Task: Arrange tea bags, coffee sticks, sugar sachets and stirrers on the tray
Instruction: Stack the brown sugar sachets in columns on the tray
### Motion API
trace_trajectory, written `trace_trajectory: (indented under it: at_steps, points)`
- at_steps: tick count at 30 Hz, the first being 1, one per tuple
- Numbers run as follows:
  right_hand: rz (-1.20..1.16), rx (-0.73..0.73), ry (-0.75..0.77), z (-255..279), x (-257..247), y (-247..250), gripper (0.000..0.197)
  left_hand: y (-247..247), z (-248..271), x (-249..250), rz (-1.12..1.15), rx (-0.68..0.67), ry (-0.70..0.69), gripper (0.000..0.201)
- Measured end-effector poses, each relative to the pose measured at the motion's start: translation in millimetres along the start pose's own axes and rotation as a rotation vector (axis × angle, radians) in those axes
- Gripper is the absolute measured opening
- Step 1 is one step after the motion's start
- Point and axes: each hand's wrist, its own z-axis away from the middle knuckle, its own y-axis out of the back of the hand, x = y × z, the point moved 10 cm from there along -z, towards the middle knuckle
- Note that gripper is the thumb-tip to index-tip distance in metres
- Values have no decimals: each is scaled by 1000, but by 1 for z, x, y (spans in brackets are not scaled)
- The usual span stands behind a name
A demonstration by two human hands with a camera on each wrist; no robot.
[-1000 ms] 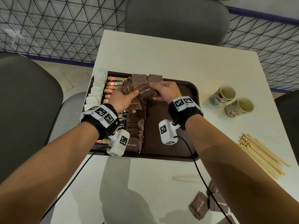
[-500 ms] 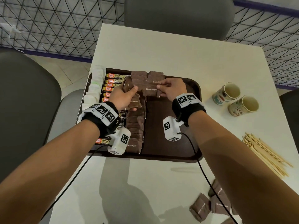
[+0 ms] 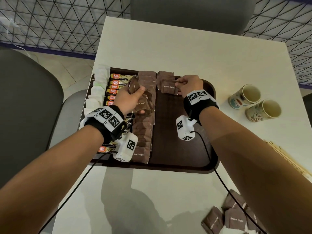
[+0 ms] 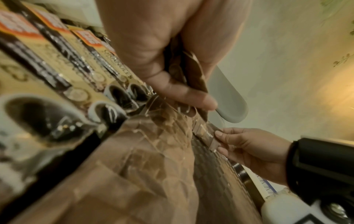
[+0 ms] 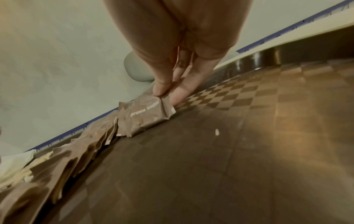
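Thumb and forefinger of my right hand pinch one brown sugar sachet flat at the tray top centre, starting a second column. My left hand clutches spare sachets, ready to feed.

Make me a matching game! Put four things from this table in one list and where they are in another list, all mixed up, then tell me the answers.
Things:
1. coffee sticks
2. paper cups
3. wooden stirrers
4. sachet being set down

Places:
A. on the table, right of the tray, standing
B. pinched in the right hand
C. in a row near the tray's left side
D. at the table's right edge, lying in a bundle

Answers: 1-C, 2-A, 3-D, 4-B
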Motion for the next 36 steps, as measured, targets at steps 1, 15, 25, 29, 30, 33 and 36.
trace_trajectory:
  at_steps: [1,15,25,29,30,33,36]
  points:
    - [-9,-4,0,-1,0,-2,9,0,-1,-1,-1,-1,2,13]
    - [9,-5,35,-5,-6,-9,6,2,1,5,0,4,-30,17]
    - [-4,-14,51,-6,-10,-11,11,1,2,6,17,-7,-28,10]
    - [29,-15,57,-3,-15,-9,9,1,2,6,7,-8,-26,11]
    - [38,-11,65,-1,-16,-8,10,1,3,7,9,-10,-26,12]
    - [95,27,131,6,-25,0,17,-2,5,8,13,-12,-25,17]
    - [73,50,204,19,-46,5,19,-7,9,10,3,-32,-20,16]
